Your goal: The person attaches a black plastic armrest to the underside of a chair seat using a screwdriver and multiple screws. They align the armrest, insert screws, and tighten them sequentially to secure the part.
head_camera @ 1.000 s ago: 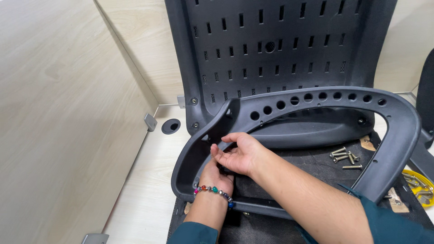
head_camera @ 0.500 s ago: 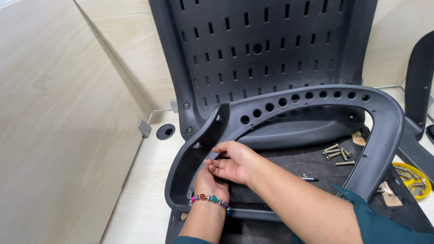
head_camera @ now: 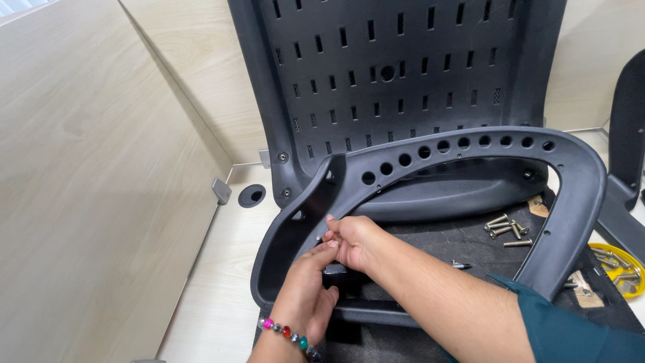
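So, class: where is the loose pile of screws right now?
In the head view, the screws lie right of both hands on the dark seat fabric, just inside the curved frame's right side.

hands (head_camera: 336, 269) perhaps lower on frame (head_camera: 578, 202)

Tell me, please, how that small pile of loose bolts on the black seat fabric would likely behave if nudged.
The bolts lie loose, uncontained, so they would probably scatter. Their round shanks suggest rolling, though the seat fabric may slow them.

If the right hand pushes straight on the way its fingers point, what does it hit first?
Most likely the inner wall of the grey chair frame: the right hand points left with its fingertips seemingly touching it already, though depth is unclear.
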